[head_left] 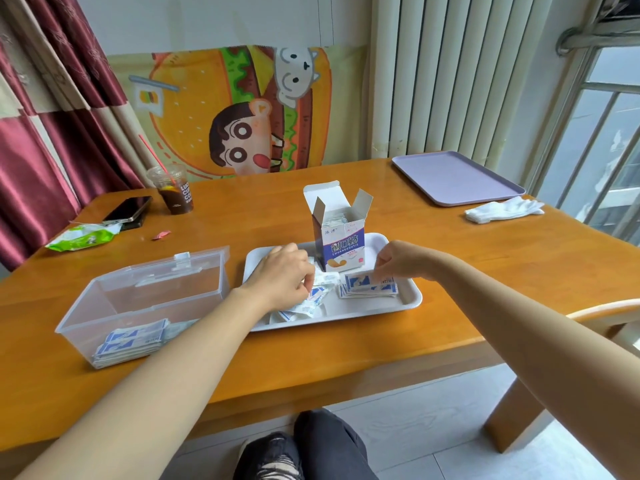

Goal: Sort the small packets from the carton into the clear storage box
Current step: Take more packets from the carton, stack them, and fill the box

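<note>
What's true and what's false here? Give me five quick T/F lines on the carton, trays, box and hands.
1. The carton stands upright on the white tray, flaps open. True.
2. The clear storage box is empty. False: a pile of packets lies in its near end.
3. The right hand pinches the neat stack on the white tray. True.
4. The white gloves lie on the purple tray. False: they lie on the table beside it.
5. The left hand grips loose packets on the white tray. True.
</note>
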Available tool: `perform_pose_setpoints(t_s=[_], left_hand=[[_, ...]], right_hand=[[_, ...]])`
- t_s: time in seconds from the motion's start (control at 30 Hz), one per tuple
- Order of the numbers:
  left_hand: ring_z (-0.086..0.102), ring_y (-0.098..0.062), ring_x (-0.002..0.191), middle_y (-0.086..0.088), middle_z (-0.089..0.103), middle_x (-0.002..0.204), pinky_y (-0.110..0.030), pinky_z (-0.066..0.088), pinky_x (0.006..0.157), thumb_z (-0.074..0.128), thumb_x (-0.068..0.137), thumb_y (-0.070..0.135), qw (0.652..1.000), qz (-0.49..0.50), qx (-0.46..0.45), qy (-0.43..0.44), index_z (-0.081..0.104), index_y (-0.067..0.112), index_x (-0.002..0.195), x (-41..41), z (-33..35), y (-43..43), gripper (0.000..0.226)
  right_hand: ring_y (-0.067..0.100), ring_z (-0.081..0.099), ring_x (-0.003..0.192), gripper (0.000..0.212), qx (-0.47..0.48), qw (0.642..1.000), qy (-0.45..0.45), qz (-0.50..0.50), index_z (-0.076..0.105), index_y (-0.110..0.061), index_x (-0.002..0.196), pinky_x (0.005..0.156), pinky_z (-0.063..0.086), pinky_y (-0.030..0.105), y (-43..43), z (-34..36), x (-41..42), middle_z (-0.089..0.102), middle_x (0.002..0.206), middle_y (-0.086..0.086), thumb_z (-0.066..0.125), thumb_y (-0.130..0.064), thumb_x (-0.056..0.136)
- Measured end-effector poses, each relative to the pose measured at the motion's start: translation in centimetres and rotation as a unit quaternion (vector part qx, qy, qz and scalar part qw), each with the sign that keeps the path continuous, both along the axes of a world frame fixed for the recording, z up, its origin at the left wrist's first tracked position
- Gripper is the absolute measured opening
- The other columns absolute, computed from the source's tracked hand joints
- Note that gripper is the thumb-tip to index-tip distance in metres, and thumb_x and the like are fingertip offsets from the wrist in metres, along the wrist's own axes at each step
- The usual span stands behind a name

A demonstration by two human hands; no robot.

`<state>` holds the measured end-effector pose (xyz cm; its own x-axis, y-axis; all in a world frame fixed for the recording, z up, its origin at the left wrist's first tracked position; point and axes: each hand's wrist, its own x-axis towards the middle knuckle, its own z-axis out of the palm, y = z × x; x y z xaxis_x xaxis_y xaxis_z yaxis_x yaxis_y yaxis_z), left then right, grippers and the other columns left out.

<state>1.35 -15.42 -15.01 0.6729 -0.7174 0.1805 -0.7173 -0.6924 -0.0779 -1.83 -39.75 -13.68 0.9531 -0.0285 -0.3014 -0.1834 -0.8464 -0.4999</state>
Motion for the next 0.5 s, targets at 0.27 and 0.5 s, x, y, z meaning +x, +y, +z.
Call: perform_pose_setpoints(t_s=[0.27, 0.5], left_hand=[[0.041, -0.014, 0.085, 0.009, 0.05, 0.077, -0.029, 0.033, 0.075, 0.056, 0.078, 0.023, 0.996, 0.032, -0.076, 0.04, 0.054, 0.026, 0.077, 0.1, 0.3, -0.1, 0.003], [0.044, -0.013, 0.102, 0.008, 0.046, 0.104, -0.028, 0.039, 0.085, 0.065, 0.08, 0.038, 0.987, 0.091, -0.087, 0.098, 0.053, 0.026, 0.11, 0.6, -0.6, 0.4, 0.034]], right_hand=[[0.02, 0.048, 0.107, 0.036, -0.136, 0.984, -0.069, 0.091, 0.057, -0.015, 0.115, 0.084, 0.041, 0.028, 1.5, -0.5, 0.2, 0.052, 0.121, 0.004, 0.065, -0.034, 0.085], [0.021, 0.058, 0.097, 0.053, -0.139, 0.984, -0.034, 0.103, 0.054, -0.011, 0.123, 0.08, 0.049, 0.031, 1.7, -1.5, 0.4, 0.058, 0.119, 0.007, 0.074, -0.033, 0.08]])
